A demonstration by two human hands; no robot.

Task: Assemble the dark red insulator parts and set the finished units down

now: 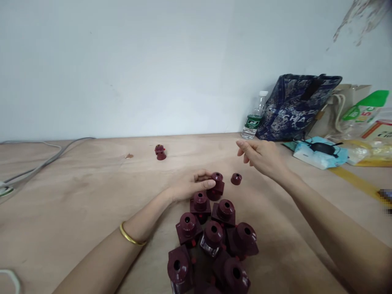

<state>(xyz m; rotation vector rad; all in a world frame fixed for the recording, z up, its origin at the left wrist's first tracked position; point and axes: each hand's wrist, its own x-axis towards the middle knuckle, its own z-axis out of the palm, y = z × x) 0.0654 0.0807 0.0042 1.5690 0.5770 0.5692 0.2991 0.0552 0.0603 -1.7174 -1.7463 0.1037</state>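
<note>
My left hand (200, 183) is closed around a glossy maroon housing (218, 188) with a round, holed top, at the far end of a cluster. Thumb and fingers hold it from its left side. Just right of it lies a small maroon ring-shaped cap (236, 179). My right hand (259, 157) hovers beyond the cap, fingers loosely bent and apart, with nothing visible in them. Several like maroon housings (213, 233) stand packed close together nearer to me, with square bases and small red bits showing. Farther back, a single maroon piece (160, 152) stands on its own.
Along the wall at right stand a water bottle (253, 118) and a dark blue bag (294, 110). A blue-white packet (320, 153) with a black object on top lies before other bags. Cables (45, 163) cross the wooden tabletop (76, 212) at left.
</note>
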